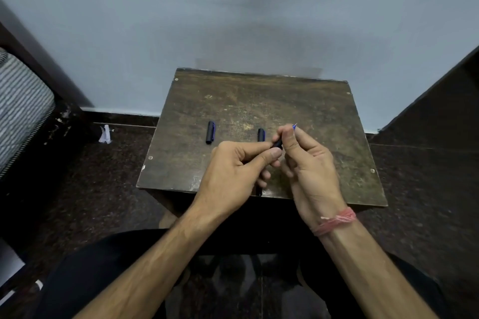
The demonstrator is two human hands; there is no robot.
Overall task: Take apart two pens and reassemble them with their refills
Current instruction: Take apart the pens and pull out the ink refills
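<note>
My left hand (234, 167) grips the dark barrel of a pen (276, 143), most of it hidden in the fist; a dark end shows below the fingers near the table's front edge. My right hand (307, 163) pinches the pen's front end, and a thin blue tip (294, 126) pokes out above its thumb. Both hands meet over the middle of the small wooden table (324, 116). One dark pen cap with a blue clip (210, 132) lies on the table to the left. A second dark cap (261, 134) lies just behind my left thumb.
The table stands against a pale blue wall (233, 21). Dark speckled floor surrounds it. A striped cushion (20, 103) is at the left, a scrap of white paper (105, 134) lies on the floor, and a dark panel (440, 101) rises at the right.
</note>
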